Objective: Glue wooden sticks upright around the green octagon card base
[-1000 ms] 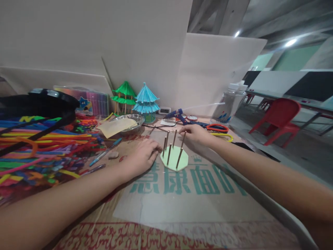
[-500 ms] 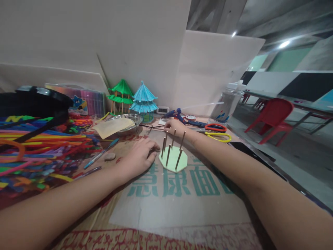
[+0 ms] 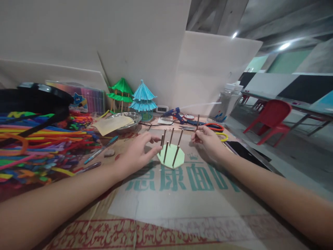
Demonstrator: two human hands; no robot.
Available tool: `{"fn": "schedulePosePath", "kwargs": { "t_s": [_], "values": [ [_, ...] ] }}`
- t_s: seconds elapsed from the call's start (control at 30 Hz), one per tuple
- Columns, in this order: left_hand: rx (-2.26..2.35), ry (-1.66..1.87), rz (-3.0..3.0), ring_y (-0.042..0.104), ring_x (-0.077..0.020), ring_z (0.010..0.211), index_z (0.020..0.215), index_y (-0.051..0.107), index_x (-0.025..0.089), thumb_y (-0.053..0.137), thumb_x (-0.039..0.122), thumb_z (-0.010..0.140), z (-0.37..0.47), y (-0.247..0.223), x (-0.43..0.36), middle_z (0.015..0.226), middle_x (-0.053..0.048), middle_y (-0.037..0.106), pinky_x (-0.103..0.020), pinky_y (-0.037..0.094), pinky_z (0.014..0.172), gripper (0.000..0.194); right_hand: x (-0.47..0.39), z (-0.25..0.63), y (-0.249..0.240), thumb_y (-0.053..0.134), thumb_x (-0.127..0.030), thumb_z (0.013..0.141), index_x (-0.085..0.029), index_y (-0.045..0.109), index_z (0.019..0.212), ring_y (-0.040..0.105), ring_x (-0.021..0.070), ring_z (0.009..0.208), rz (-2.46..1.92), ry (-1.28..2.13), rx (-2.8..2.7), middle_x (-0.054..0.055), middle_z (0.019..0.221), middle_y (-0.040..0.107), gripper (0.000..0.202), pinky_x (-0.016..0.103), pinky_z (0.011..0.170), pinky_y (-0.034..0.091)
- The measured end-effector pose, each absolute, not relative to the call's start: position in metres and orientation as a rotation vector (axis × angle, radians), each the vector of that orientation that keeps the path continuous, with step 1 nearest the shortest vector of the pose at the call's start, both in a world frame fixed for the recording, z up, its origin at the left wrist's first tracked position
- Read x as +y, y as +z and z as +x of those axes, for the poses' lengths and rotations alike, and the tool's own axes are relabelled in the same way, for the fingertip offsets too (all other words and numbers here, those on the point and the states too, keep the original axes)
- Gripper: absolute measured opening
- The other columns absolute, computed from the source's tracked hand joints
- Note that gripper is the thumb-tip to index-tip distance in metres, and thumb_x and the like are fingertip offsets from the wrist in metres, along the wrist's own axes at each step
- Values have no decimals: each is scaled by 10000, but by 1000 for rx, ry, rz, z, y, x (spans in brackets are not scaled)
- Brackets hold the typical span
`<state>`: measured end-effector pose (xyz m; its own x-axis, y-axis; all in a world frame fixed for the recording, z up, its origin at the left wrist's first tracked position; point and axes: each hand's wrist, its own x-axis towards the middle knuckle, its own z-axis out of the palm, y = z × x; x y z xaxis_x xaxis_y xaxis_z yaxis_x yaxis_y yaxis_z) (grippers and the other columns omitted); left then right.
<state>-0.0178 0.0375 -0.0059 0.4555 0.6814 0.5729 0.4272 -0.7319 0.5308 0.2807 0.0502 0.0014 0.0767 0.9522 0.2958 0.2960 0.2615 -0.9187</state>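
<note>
A pale green octagonal base (image 3: pixel 177 158) lies on the table, with several thin brown sticks (image 3: pixel 166 151) standing upright on it. At its left edge, my left hand (image 3: pixel 137 151) has thumb and fingers apart, beside the leftmost stick; whether the fingertips touch that stick I cannot tell. To the right of the base, my right hand (image 3: pixel 208 140) pinches one more brown stick (image 3: pixel 198 121), held upright between thumb and fingers. Behind the hands, a blue glue gun (image 3: pixel 173 114) rests near the wall.
Coloured pipe cleaners (image 3: pixel 47 142) spread over the left side, near a pen (image 3: pixel 101 150). A metal plate (image 3: pixel 136 119) with yellowish paper stands behind, beside a blue pagoda model (image 3: pixel 144 97) and a green one (image 3: pixel 120 92). Scissors (image 3: pixel 214 127) and a dark tablet-like object (image 3: pixel 244 154) lie right.
My right hand has moved right and back toward me from near the glue gun, now with a brown stick raised in it. My left hand's thumb and fingers have spread beside the base.
</note>
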Motion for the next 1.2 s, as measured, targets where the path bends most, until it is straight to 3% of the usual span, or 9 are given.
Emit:
{"fn": "schedulePosePath", "kwargs": {
  "t_s": [0.17, 0.37, 0.57, 0.8, 0.9, 1.07, 1.2],
  "values": [
    [901, 1080, 2479, 615, -228, 1032, 947, 647, 198, 589, 357, 969, -17, -8, 42, 1023, -53, 687, -378, 459, 941, 170, 38, 268, -11, 659, -470, 811, -230, 476, 938, 683, 153, 633, -1159, 982, -1365, -6, 734, 705, 327, 318, 679, 551],
    [907, 1037, 2488, 615, -216, 956, 902, 631, 197, 588, 314, 955, -14, -6, 42, 964, -43, 684, -363, 464, 890, 136, 39, 267, -7, 721, -502, 769, -227, 469, 918, 695, 145, 624, -1133, 1025, -1356, -3, 728, 728, 402, 287, 654, 543],
    [882, 1045, 2510, 623, -201, 895, 862, 628, 199, 608, 326, 947, -15, -5, 36, 912, -33, 689, -348, 465, 842, 154, 27, 265, -3, 627, -576, 871, -244, 422, 858, 539, 93, 381, -1154, 1062, -1360, -80, 594, 621, 390, 191, 367, 371],
    [993, 931, 2345, 681, -211, 869, 911, 724, 226, 641, 368, 910, -11, -3, 25, 921, -18, 763, -346, 506, 809, 165, 18, 260, 0, 597, -523, 933, -230, 449, 864, 722, 159, 576, -1160, 1242, -1355, -8, 733, 705, 336, 294, 570, 597],
    [976, 913, 2223, 701, -210, 891, 1008, 739, 237, 638, 365, 897, -10, -1, 21, 990, -18, 781, -319, 534, 777, 197, 24, 263, -4, 604, -533, 936, -225, 468, 859, 736, 160, 627, -1119, 1218, -1365, 16, 780, 730, 345, 308, 637, 612],
    [969, 965, 2279, 683, -204, 851, 905, 725, 207, 565, 388, 925, -13, 4, 17, 897, -27, 763, -315, 528, 770, 242, 31, 267, -7, 616, -546, 924, -232, 447, 839, 751, 174, 686, -1113, 1155, -1330, 22, 794, 745, 366, 316, 670, 604],
    [946, 972, 2392, 672, -196, 824, 970, 743, 199, 577, 376, 913, -14, 4, 17, 914, -41, 764, -315, 517, 766, 249, 27, 264, -3, 636, -610, 884, -236, 448, 815, 730, 170, 671, -1138, 1107, -1379, 31, 795, 758, 425, 306, 649, 582]
  ]
}}
